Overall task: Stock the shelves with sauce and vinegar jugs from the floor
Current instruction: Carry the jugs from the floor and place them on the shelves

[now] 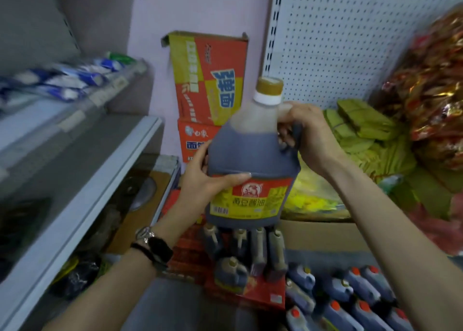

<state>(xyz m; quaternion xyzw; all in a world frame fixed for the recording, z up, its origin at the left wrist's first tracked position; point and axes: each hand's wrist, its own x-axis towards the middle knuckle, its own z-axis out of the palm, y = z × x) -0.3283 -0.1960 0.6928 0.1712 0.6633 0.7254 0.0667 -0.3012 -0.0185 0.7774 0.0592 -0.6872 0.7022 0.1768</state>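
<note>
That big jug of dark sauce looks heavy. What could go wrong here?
The jug is held in the air, right hand gripping its handle, left hand holding its side; a slip could drop it onto the small jugs just below. The shelf edge lies close on the left, so a careless swing might bump it.

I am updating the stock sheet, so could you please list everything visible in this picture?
held jug: one, dark with gold cap, centre
gold-capped jugs: about five, dark, on red carton below
orange-capped jugs: many, dark, lower right
cardboard boxes: two, red and yellow, stacked behind
shelves: at least two, grey, left
packets: several, blue and white, upper shelf
pegboard: one, white, upper right
bundles: several, olive green, right
foil packs: several, red and gold, far right
left hand: one, holds held jug's side, watch on wrist
right hand: one, grips its handle
</note>
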